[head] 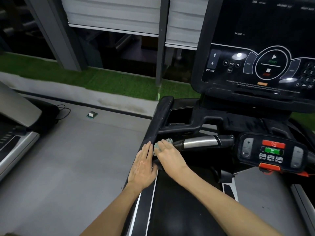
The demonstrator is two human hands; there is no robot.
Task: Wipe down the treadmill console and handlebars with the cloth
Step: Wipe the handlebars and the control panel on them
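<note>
- Our right hand (pixel 167 155) has its fingers (pixel 162 145) curled over the cloth (pixel 169 141), bunching it into a small wad. A mesh-like corner of it pokes out past the knuckles.
- The cloth sits at the left end of the handlebar (pixel 199 142), right in the corner where that bar meets the side rail (pixel 161 116).
- Our left hand (pixel 142 165) lies flat on the outer face of the side rail. Its fingers are straight and close together, holding nothing, and it is just beside the right hand, with the rail's edge between them.
- The relation that matters is that the handlebar's long axis runs away to the right from the cloth, over its silver grip section and on toward the small control panel (pixel 272 152).
- The right hand is plainly the nearer one to the bar and already carries the cloth. We judge that the next stroke should be a rightward slide along the bar, with the fingers wrapped round it.
- The side rail's long axis runs forward and up from the left hand toward the console (pixel 255 65), which stands well apart, above and to the right.
- We judge that the console's big dark screen is yet to be wiped. We cannot tell from here how much of the rail is already clean.
- A likely snag is the buttons on the control panel, since a firm wipe could press one.
</note>
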